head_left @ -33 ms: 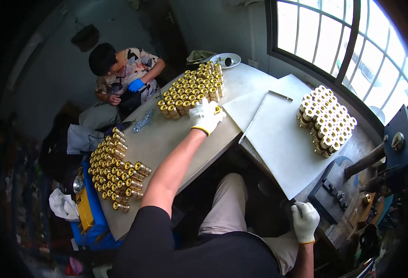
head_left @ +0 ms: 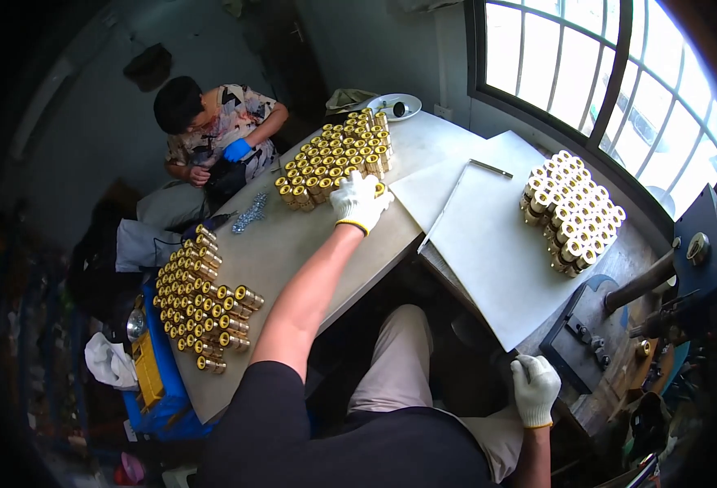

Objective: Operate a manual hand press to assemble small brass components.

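1. Our hands are well apart, each in a white knitted glove.
2. Our left hand [head_left: 357, 203] reaches over the tabletop [head_left: 293, 244], its fingers closed around a brass fitting [head_left: 379, 190].
3. That fitting is at the near right corner of the middle group [head_left: 334, 159], whose pieces stand upright, packed closely with their open ends up.
4. Our right hand [head_left: 535, 389] is low, beside the near corner of the white board [head_left: 488, 252], fingers curled; we cannot tell whether it grips anything.
5. On our left we have another group of fittings [head_left: 204, 301], near the tabletop's edge.
6. On our right, a third group [head_left: 574, 210] shows pale ends and stands on the white board, towards the window [head_left: 578, 57].
7. Small silvery pieces [head_left: 249, 214] lie between the left and middle groups.
8. Across from us sits a co-worker, one hand blue-gloved [head_left: 236, 150].
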Motion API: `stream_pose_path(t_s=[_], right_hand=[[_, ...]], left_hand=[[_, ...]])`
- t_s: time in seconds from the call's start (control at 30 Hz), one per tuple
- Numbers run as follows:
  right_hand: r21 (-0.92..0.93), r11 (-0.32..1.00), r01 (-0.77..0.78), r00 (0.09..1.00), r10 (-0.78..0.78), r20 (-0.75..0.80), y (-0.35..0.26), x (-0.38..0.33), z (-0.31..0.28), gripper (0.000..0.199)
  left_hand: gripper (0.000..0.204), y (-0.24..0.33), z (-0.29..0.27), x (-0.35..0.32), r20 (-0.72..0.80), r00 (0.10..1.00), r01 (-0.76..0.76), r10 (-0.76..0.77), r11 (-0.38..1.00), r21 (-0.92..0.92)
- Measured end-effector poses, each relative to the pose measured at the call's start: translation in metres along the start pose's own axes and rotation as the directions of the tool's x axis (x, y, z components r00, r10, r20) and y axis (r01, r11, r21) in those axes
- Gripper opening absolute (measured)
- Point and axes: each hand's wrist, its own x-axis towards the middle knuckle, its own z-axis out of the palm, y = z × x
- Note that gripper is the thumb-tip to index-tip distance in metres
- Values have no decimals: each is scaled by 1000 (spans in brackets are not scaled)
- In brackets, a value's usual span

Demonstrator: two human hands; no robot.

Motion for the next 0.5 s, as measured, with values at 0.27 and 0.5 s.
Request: stream_pose_path(t_s=[0.27, 0.5], right_hand=[[-11, 999, -31, 1000, 31, -2, 0, -2, -3, 11], [-5, 1000, -21, 1000, 21, 1, -1, 1, -4, 11]], left_hand=[[69, 14, 10, -30, -347, 937, 15, 21, 995, 102], [73, -4, 22, -55, 252, 959, -95, 127, 987, -133]])
